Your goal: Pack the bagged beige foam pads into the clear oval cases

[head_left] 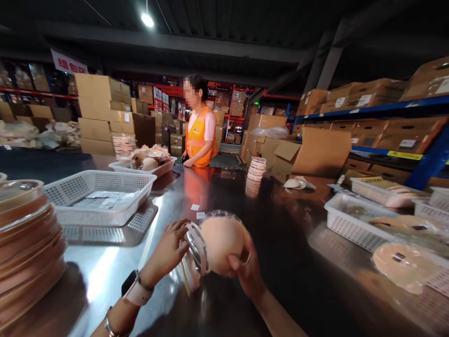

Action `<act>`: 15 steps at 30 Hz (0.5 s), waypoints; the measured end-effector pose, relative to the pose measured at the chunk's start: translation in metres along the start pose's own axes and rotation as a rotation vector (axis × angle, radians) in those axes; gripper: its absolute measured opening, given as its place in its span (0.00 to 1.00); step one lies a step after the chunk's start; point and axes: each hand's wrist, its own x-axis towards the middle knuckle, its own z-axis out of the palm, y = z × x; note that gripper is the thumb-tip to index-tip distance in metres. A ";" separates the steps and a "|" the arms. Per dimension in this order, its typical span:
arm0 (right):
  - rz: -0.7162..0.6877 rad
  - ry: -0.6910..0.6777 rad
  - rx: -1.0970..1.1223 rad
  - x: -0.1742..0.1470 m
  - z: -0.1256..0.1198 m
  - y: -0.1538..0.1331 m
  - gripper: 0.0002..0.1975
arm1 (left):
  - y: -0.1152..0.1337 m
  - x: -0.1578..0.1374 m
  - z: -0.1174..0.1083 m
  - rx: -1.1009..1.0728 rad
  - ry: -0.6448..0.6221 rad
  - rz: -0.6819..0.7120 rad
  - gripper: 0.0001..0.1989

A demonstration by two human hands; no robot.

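A beige dome-shaped piece (222, 243) is held above the metal tabletop, its smooth round face turned up. My right hand (247, 267) grips it from the right, thumb across the front. On its left side, my left hand (171, 250) has its fingers curled round the rim of a small stack of clear-edged, plastic-wrapped pieces (196, 248) that lies against the dome. Part of that stack is blurred, and the left fingertips are partly hidden. Two small white labels (200, 216) lie on the table just beyond my hands.
A tall stack of beige wrapped pieces (28, 252) stands at near left, beside a white perforated basket (101, 217) holding paper labels. Another basket (336, 224) with wrapped beige pieces is at right. A smaller stack (256, 171) stands farther back. A person in an orange vest (201, 133) stands across the table.
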 end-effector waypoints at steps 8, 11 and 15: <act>-0.401 -0.309 -0.898 -0.011 0.012 0.009 0.31 | 0.016 -0.016 0.026 0.365 0.159 -0.061 0.20; -0.477 -0.279 -0.975 -0.013 0.012 0.021 0.31 | 0.027 -0.024 0.031 0.320 0.142 -0.087 0.19; -0.525 -0.273 -1.041 0.002 -0.009 0.031 0.27 | 0.026 -0.019 0.025 -0.043 0.075 -0.161 0.20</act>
